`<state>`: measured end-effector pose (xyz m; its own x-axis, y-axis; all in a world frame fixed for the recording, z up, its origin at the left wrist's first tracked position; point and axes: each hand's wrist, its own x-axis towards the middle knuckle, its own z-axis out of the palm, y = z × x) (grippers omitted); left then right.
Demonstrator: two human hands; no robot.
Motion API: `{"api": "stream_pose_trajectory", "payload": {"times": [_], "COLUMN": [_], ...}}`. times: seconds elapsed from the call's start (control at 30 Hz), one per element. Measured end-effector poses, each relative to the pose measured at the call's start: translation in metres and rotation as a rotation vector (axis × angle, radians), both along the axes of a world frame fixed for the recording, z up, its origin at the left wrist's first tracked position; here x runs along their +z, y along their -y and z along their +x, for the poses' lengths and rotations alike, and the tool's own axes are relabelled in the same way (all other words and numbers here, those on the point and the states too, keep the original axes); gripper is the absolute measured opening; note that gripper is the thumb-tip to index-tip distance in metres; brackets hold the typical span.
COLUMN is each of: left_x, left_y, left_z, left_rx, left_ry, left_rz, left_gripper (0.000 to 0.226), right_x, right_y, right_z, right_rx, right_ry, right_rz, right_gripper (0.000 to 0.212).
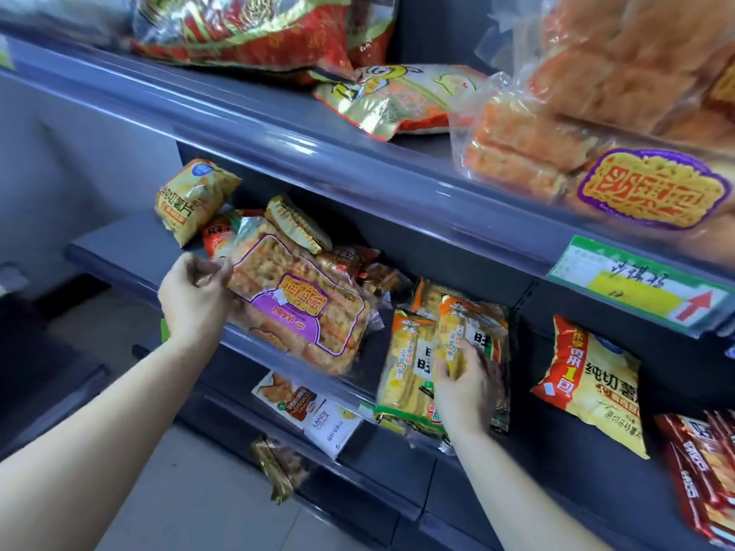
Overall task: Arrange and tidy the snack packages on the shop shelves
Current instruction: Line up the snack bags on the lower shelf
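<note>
The clear bag with the purple label (302, 308) lies tilted on the middle shelf (131, 248), its near end hanging over the shelf's front lip. The left hand (195, 300) pinches the bag's end at its 9 o'clock side, thumb and fingers closed on the wrapper. More crumpled packets are piled behind it (too jumbled to tell apart).

At 4 o'clock from that bag stand two rice-cracker packs (405, 363), upright and touching each other. The right hand (465, 395) is laid over the right-hand pack, thumb spread across its face. Its fingers are blurred, so I cannot tell whether they curl round the pack or only press on it. The two hands are well apart.

At 10 o'clock from the clear bag a small yellow crisp bag (191, 198) leans at the back of the shelf. At 3 o'clock from the cracker packs lies a large yellow crisp bag (592, 395), with red packs (700, 471) at its 5 o'clock.

The upper shelf (278, 125) carries a red-and-gold bag (246, 29), a yellow cartoon bag (397, 97) and a big clear bag of orange cakes (557, 125); a green price tag (636, 288) sits on its edge. A white box (306, 407) lies on a lower shelf at 6 o'clock.
</note>
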<state>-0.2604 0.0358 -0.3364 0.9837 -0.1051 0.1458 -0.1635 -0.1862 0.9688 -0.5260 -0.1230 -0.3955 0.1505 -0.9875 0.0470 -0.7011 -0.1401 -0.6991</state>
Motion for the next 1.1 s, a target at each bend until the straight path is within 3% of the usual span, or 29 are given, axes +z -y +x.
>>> {"api": "stream_pose_trajectory", "payload": {"times": [0.13, 0.27, 0.33, 0.4, 0.5, 0.57, 0.63, 0.8, 1.0, 1.1], "left_x": [0.042, 0.076, 0.089, 0.104, 0.129, 0.144, 0.157, 0.188, 0.244, 0.267], "left_y": [-0.038, -0.079, -0.102, -0.125, -0.158, -0.177, -0.193, -0.204, -0.192, -0.176], "left_z": [-0.013, -0.030, -0.041, -0.052, -0.071, -0.084, -0.096, -0.122, -0.148, -0.158], "left_rx": [-0.097, -0.266, -0.377, -0.481, -0.656, -0.774, -0.850, -0.827, -0.732, -0.668], "left_ry": [0.124, 0.257, 0.329, 0.417, 0.472, 0.461, 0.432, 0.404, 0.520, 0.517], "left_rz": [-0.122, -0.129, -0.073, 0.037, 0.125, 0.117, 0.096, -0.015, 0.022, 0.060], "left_gripper": [0.026, 0.033, 0.037, 0.027, 0.025, 0.023, 0.016, 0.014, 0.050, 0.052], "right_x": [0.036, 0.089, 0.118, 0.145, 0.177, 0.195, 0.208, 0.245, 0.296, 0.332], "right_y": [-0.046, -0.099, -0.122, -0.143, -0.169, -0.183, -0.196, -0.219, -0.205, -0.178], "right_z": [0.028, 0.049, 0.055, 0.057, 0.052, 0.042, 0.028, -0.009, -0.050, -0.075], "right_rx": [0.271, 0.599, 0.750, 0.880, 1.026, 1.089, 1.117, 1.051, 0.858, 0.730], "right_ry": [0.122, 0.183, 0.180, 0.122, -0.041, -0.046, -0.007, 0.147, 0.250, 0.323], "right_rz": [-0.145, -0.323, -0.417, -0.490, -0.441, -0.282, -0.245, -0.340, -0.541, -0.631], "right_gripper": [0.043, 0.053, 0.063, 0.076, 0.081, 0.056, 0.039, 0.039, 0.043, 0.038]}}
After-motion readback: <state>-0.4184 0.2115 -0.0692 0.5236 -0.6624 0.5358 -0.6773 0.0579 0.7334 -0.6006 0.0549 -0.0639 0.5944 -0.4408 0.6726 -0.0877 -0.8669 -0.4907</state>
